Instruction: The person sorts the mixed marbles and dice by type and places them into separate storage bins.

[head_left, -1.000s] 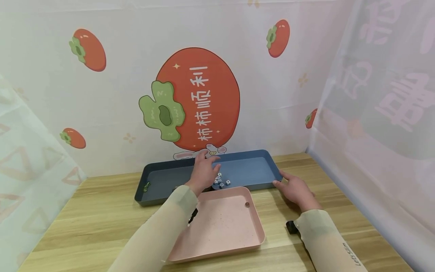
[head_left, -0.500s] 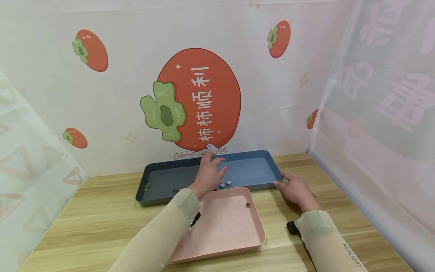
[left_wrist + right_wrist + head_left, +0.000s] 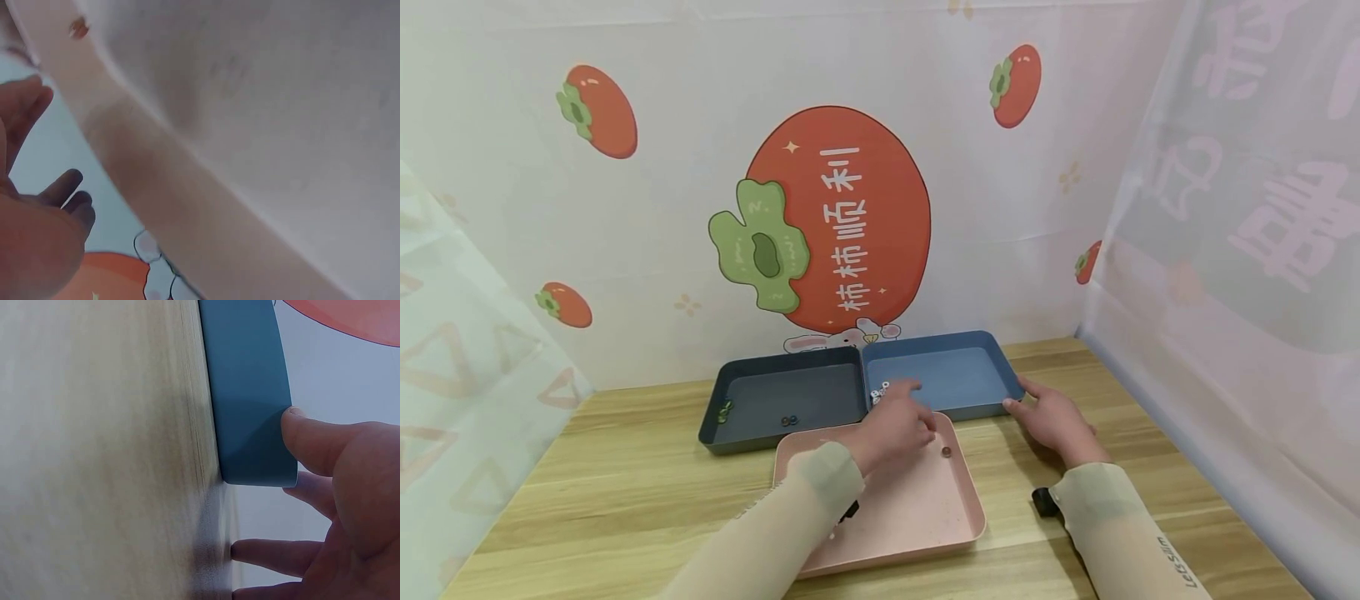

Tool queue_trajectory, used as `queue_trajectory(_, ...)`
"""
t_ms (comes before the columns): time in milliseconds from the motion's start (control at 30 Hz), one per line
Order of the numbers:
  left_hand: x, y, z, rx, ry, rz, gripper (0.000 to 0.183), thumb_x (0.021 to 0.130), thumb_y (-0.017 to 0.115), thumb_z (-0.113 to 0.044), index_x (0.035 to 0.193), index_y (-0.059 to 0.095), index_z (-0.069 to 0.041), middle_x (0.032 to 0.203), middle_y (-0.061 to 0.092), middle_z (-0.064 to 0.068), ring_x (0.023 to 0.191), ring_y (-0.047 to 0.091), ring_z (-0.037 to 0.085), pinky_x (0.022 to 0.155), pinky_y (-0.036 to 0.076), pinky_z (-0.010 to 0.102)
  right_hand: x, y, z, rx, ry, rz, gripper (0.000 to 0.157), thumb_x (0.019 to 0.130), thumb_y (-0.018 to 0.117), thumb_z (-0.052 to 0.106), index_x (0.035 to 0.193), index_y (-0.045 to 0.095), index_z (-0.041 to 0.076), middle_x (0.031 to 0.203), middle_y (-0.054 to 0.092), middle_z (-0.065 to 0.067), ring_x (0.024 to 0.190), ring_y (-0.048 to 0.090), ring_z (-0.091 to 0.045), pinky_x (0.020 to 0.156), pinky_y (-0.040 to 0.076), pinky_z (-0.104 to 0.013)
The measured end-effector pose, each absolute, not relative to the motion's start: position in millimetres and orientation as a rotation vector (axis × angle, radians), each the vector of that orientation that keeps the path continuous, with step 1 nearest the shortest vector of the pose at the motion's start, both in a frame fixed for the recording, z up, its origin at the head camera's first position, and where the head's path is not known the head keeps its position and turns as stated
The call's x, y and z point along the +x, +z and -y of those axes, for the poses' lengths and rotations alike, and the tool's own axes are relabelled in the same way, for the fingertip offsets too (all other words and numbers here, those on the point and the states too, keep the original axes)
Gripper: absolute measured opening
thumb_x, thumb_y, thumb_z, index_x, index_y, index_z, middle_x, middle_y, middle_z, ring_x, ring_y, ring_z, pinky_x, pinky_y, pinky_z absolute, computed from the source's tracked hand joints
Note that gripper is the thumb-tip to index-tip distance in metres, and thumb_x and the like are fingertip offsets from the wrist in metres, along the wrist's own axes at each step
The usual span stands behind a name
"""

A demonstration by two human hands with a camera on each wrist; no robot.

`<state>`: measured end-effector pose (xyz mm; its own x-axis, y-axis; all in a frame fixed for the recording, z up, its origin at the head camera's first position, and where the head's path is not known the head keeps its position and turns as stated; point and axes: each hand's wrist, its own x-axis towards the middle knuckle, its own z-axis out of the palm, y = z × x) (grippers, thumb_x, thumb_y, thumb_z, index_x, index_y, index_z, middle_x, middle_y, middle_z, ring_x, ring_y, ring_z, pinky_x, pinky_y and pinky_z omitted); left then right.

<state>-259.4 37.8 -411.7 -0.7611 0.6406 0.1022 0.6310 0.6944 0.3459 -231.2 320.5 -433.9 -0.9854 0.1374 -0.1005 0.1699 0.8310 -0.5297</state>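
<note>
My left hand point(image 3: 895, 429) hovers over the far part of the pink tray point(image 3: 977, 521), its fingers loosely bent and nothing held in them. In the left wrist view its fingers point(image 3: 62, 187) are spread beside the tray's wall. A small brown round bead point(image 3: 946, 452) lies in that tray near its far right corner. With thumb and forefinger, my right hand point(image 3: 1054, 419) grips the near right corner of the blue tray point(image 3: 962, 371). White dice point(image 3: 877, 393) sit in the blue tray's left end, partly hidden behind my left hand.
A dark grey tray point(image 3: 790, 383) adjoins the blue tray on its left. Green beads point(image 3: 725, 411) lie at its left end, and small dark beads point(image 3: 788, 421) near its front wall. Behind the trays hangs a printed cloth point(image 3: 1000, 208); the wooden table point(image 3: 587, 492) lies beneath.
My left hand has come down and toward me, from above the dice and the trays' join to over the pink tray. The right hand stays at the blue tray's corner.
</note>
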Motion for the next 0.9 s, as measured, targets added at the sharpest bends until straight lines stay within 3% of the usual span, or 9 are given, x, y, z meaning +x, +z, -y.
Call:
queue_trajectory(167, -252, -423, -42, 1.153, 0.568, -2.770, 0.015, 0.093, 0.070, -0.014, 0.093, 0.078, -0.027, 0.148, 0.045, 0.011, 0.146, 0.021, 0.027, 0.112, 0.032, 0.042, -231, -433, -320, 0.252, -0.864, -2.941, 0.080, 0.097, 0.050, 0.062, 0.158, 0.029, 0.015, 0.150, 0.036, -0.029, 0.134, 0.031, -0.057, 0.084, 0.021, -0.088)
queue_trajectory(267, -251, -427, -46, 1.230, 0.550, -2.769, 0.020, 0.092, 0.068, -0.013, 0.091, 0.077, -0.031, 0.130, 0.060, -0.004, 0.147, 0.021, 0.026, 0.115, 0.026, 0.042, -231, -432, -320, 0.256, -0.865, -2.938, 0.079, 0.097, 0.050, 0.061, 0.158, 0.029, 0.015, 0.151, 0.036, -0.029, 0.134, 0.031, -0.057, 0.084, 0.020, -0.088)
queue_trajectory(367, -249, -430, -51, 1.277, 0.503, -2.802, 0.022, 0.091, 0.066, -0.012, 0.088, 0.076, -0.031, 0.115, 0.065, -0.013, 0.145, 0.024, 0.025, 0.117, 0.022, 0.042, -231, -432, -320, 0.257, -0.865, -2.937, 0.079, 0.097, 0.050, 0.060, 0.158, 0.029, 0.015, 0.151, 0.036, -0.029, 0.134, 0.031, -0.057, 0.083, 0.020, -0.089)
queue_trajectory(533, -246, -432, -57, 1.261, 0.409, -2.849, 0.021, 0.091, 0.066, -0.015, 0.082, 0.075, -0.031, 0.129, 0.061, -0.001, 0.144, 0.027, 0.026, 0.117, 0.020, 0.042, -231, -431, -320, 0.253, -0.866, -2.934, 0.080, 0.097, 0.050, 0.061, 0.158, 0.029, 0.015, 0.151, 0.035, -0.030, 0.133, 0.030, -0.058, 0.081, 0.018, -0.090)
queue_trajectory(900, -245, -434, -60, 1.261, 0.317, -2.862, 0.017, 0.093, 0.069, -0.025, 0.081, 0.077, -0.033, 0.121, 0.065, -0.006, 0.144, 0.026, 0.027, 0.118, 0.018, 0.043, -231, -432, -321, 0.264, -0.869, -2.928, 0.079, 0.097, 0.051, 0.060, 0.159, 0.028, 0.015, 0.151, 0.034, -0.030, 0.134, 0.029, -0.058, 0.081, 0.016, -0.091)
